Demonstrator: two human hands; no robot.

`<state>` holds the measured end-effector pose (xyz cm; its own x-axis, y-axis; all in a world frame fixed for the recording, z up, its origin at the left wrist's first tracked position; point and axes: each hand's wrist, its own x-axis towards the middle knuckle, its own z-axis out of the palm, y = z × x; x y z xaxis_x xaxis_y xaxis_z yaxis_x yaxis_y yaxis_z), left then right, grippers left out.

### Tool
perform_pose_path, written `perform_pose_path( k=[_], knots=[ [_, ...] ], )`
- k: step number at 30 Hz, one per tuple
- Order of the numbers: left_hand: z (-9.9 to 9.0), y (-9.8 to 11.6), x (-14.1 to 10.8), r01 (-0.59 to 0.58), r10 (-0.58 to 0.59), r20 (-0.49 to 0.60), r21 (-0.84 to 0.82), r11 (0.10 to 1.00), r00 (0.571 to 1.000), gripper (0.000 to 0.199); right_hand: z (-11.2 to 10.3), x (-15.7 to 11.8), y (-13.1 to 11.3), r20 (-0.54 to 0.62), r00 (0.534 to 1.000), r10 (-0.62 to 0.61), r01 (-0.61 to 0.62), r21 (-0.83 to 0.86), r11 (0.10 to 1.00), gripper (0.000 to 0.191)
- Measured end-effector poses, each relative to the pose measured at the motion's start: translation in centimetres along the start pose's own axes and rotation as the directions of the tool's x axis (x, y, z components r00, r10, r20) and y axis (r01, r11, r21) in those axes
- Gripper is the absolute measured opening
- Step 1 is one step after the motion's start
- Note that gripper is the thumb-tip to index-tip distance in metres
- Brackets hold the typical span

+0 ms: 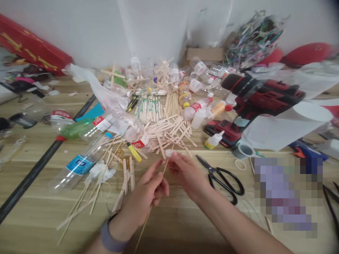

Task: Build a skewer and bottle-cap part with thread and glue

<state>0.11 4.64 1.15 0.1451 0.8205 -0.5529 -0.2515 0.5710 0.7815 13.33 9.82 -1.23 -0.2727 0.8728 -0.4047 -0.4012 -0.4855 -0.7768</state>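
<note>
A thin bamboo skewer (143, 229) slants up between my hands, its lower end near the bottom edge. My left hand (148, 188) is closed around its middle, with the thumb on top. At the upper end, my right hand (186, 173) pinches a small white piece that looks like a bottle cap (168, 152) beside the skewer. Whether the skewer passes through it I cannot tell. Loose wooden craft sticks (174, 128) are heaped just beyond my hands. Black-handled scissors (225, 180) lie to the right of my right hand. More skewers (97, 190) rest on the left.
Clear plastic bottles (79, 164) lie to the left and crowd the back. A red and black drill (256, 95) stands at right, near a small glue bottle (214, 140) and a tape roll (242, 151). A black pole (31, 176) crosses the left side. A blue glue gun (308, 150) lies far right.
</note>
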Motion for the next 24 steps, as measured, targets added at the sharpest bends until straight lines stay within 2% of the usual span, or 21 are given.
perform_pose_path(
  k=[3, 7, 9, 11, 13, 14, 15, 17, 19, 21, 22, 24],
  knots=[
    [0.4, 0.3, 0.2, -0.011, 0.011, -0.011, -0.017, 1.0, 1.0, 0.069, -0.1, 0.0, -0.1, -0.042, 0.999, 0.03, -0.029, 0.039, 0.999, 0.048],
    [1.1, 0.2, 1.3, -0.031, 0.029, -0.056, -0.045, 0.998, 0.998, 0.068, 0.2, -0.9, 0.4, 0.089, 0.992, 0.089, -0.085, -0.044, 0.995, 0.044],
    [1.4, 0.0, 2.0, -0.007, 0.005, -0.055, -0.037, 0.999, 0.998, 0.065, 0.1, -1.0, 0.5, 0.069, 0.996, 0.055, -0.048, -0.108, 0.993, 0.043],
    [1.6, -0.4, 2.4, -0.023, 0.024, -0.03, 0.045, 0.999, 0.999, 0.057, -0.2, -0.5, 0.3, 0.014, 1.0, 0.015, -0.013, -0.161, 0.987, 0.044],
    [1.4, -0.8, 2.3, -0.157, 0.161, 0.004, 0.258, 0.953, 0.987, 0.049, -0.8, 0.4, -0.2, -0.03, 0.999, -0.019, 0.013, -0.197, 0.98, 0.044],
    [1.1, -0.9, 2.2, -0.25, 0.262, 0.026, 0.402, 0.881, 0.965, 0.045, -1.1, 0.9, -0.5, -0.051, 0.998, -0.04, 0.028, -0.212, 0.977, 0.044],
    [0.7, -1.1, 1.9, -0.325, 0.355, 0.053, 0.547, 0.772, 0.933, 0.041, -1.4, 1.4, -0.8, -0.073, 0.995, -0.064, 0.045, -0.231, 0.972, 0.044],
    [-0.4, -1.4, 1.1, -0.363, 0.472, 0.102, 0.784, 0.504, 0.876, 0.033, -1.9, 2.4, -1.5, -0.103, 0.989, -0.102, 0.071, -0.274, 0.959, 0.043],
    [-1.8, -1.7, 0.4, -0.281, 0.521, 0.12, 0.929, 0.242, 0.845, 0.024, -2.3, 3.2, -2.1, -0.107, 0.987, -0.122, 0.082, -0.32, 0.944, 0.042],
    [-3.3, -1.7, 0.0, -0.142, 0.585, 0.11, 0.99, 0.008, 0.804, 0.025, -2.5, 3.8, -2.7, -0.093, 0.987, -0.13, 0.087, -0.369, 0.926, 0.041],
    [-4.0, -1.7, -0.1, -0.058, 0.61, 0.093, 0.995, -0.077, 0.787, 0.027, -2.5, 4.0, -2.9, -0.083, 0.988, -0.133, 0.09, -0.394, 0.915, 0.04],
    [-5.1, -1.5, 0.0, 0.09, 0.619, 0.045, 0.978, -0.186, 0.784, 0.029, -2.6, 4.4, -3.1, -0.061, 0.988, -0.142, 0.101, -0.442, 0.891, 0.039]
  ],
)
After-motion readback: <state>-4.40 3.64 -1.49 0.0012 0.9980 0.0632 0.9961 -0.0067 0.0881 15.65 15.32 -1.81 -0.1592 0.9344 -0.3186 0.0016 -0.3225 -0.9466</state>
